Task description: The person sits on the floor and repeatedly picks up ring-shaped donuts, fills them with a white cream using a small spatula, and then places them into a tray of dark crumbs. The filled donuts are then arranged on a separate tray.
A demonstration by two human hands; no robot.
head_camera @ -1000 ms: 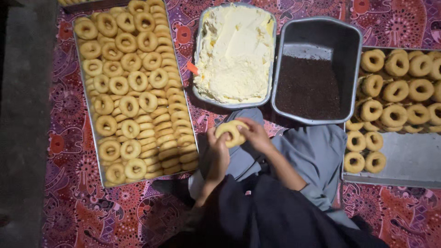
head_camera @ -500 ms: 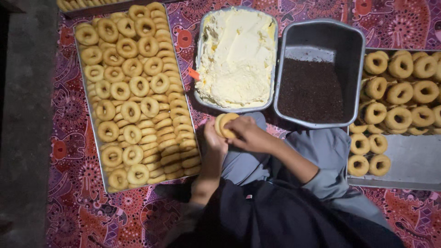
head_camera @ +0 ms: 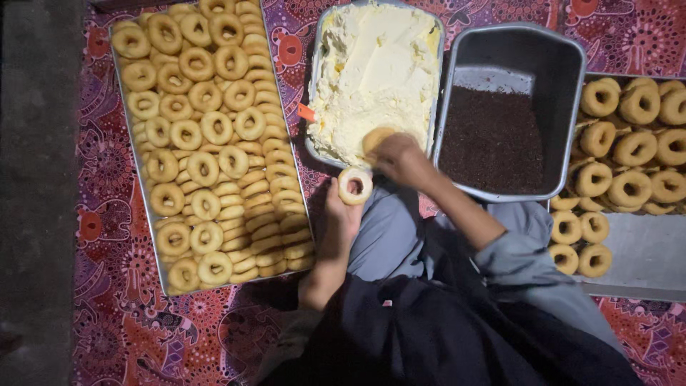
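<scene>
My left hand (head_camera: 339,214) holds a doughnut half (head_camera: 355,185) with its pale cut face up, just below the cream pan. My right hand (head_camera: 401,157) holds the other doughnut half (head_camera: 374,139) and presses it into the white cream (head_camera: 375,68) at the near edge of the metal cream pan (head_camera: 315,86). To the right stands a grey metal pan (head_camera: 564,78) with dark chocolate sprinkles (head_camera: 493,139) in its bottom.
A long tray (head_camera: 136,179) packed with several ring doughnuts lies on the left. Another tray (head_camera: 643,257) with doughnuts sits at the right edge. An orange handle (head_camera: 306,112) pokes out beside the cream pan. A patterned purple-red cloth (head_camera: 107,314) covers the floor.
The doughnut held in both hands near my lap has been split. My right hand carried one half up into the cream, and my left hand stays below with the other half.
</scene>
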